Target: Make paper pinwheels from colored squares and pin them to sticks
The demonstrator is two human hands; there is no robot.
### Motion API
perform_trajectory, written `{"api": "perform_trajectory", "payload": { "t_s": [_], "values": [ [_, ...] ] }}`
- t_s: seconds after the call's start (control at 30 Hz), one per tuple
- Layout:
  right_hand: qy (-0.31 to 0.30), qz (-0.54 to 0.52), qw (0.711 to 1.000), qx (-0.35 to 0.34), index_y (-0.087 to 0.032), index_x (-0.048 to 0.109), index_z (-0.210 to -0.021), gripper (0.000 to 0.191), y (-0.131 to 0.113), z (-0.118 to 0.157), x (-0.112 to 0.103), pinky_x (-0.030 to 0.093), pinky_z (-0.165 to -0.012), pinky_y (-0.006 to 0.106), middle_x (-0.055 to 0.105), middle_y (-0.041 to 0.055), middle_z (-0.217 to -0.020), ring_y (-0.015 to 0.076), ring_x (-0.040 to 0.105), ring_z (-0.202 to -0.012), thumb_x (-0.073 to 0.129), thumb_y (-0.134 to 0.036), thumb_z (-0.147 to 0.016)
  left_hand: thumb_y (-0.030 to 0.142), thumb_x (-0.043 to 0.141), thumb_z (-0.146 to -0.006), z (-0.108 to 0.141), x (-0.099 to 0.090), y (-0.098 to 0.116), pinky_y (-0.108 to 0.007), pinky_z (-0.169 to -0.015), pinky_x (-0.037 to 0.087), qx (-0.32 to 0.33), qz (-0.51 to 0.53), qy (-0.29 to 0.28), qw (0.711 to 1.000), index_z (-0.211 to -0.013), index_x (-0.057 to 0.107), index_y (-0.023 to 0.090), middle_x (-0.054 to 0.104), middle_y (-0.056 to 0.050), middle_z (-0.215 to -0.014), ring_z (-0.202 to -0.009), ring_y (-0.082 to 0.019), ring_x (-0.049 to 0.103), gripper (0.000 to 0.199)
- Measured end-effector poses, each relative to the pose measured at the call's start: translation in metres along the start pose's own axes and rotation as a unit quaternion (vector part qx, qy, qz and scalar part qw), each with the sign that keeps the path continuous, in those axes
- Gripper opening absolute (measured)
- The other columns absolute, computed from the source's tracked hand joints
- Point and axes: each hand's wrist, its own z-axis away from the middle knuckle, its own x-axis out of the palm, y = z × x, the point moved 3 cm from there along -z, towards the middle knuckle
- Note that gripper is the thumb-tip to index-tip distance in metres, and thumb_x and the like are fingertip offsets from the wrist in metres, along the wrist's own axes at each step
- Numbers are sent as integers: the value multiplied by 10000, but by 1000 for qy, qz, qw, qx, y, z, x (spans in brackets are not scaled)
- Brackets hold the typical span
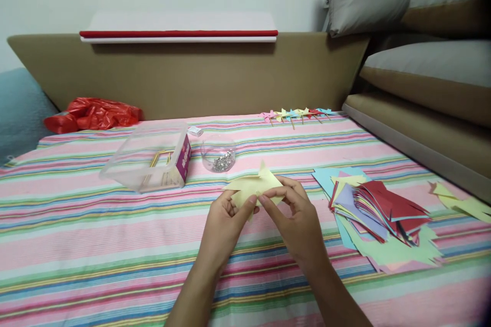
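Observation:
A yellow paper pinwheel, its points folded inward, is held up between both hands over the striped cloth. My left hand grips it from the left, the thumb pressed near its middle. From the right, my right hand pinches it, thumb and fingertips also at the centre. Whether a pin sits between the fingertips is too small to make out. Just beyond the hands stands a round clear tub with small silvery pins in it.
To the left is a clear plastic box with thin sticks inside. Cut coloured paper lies piled on the right, yellow scraps beside it. Finished small pinwheels on sticks line the back. A red plastic bag lies back left.

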Motion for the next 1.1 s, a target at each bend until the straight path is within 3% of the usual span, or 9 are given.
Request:
{"api": "perform_trajectory", "payload": {
  "t_s": [0.67, 0.7, 0.83, 0.9, 1.0, 1.1],
  "values": [
    [24, 5, 999, -43, -266, 721, -890, 67, -3, 3, 2, 485, -994, 428, 598, 68, -1168, 252, 593, -1168, 718, -327, -861, 352, 767, -846, 0, 1, -1, -205, -708, 527, 9, -17, 11, 1000, -1056, 695, 181, 739, -14, -875, -766, -126, 658, 280],
    [31, -15, 999, -34, -273, 695, -971, 140, -2, 3, 2, 497, -984, 435, 603, 69, -1180, 255, 596, -1168, 733, -330, -849, 356, 768, -844, 0, 1, 0, -205, -691, 522, 10, -18, 11, 1000, -1045, 694, 181, 730, -10, -847, -753, -126, 655, 277],
    [53, -121, 990, 42, -307, 435, -1353, 736, 4, 2, 1, 553, -924, 450, 584, 96, -1295, 263, 630, -1127, 837, -365, -739, 360, 778, -827, 1, -2, 7, -201, -609, 490, 16, -30, 1, 999, -995, 678, 171, 681, 6, -723, -698, -135, 639, 272],
    [13, -143, 986, 89, -291, 502, -1335, 696, 5, 0, -2, 559, -920, 442, 567, 103, -1337, 271, 634, -1132, 835, -403, -733, 344, 772, -834, 1, -5, 12, -200, -595, 478, 15, -45, -16, 999, -1024, 663, 166, 672, 9, -708, -682, -134, 631, 283],
    [-96, -180, 969, 137, -254, 712, -1107, 368, 0, -2, -6, 552, -935, 394, 593, 81, -1331, 272, 623, -1170, 776, -437, -794, 316, 746, -859, 2, -10, 15, -201, -608, 474, 2, -60, -55, 997, -1170, 620, 178, 691, 4, -784, -689, -125, 623, 363],
    [-175, -207, 948, 166, -258, 759, -1053, 308, -6, -1, -9, 560, -872, 370, 622, 63, -1309, 263, 644, -1113, 761, -448, -810, 306, 732, -868, 3, -11, 14, -206, -619, 478, -23, -59, -97, 993, -1335, 544, 215, 710, -6, -878, -720, -130, 632, 511]
  ]
}}
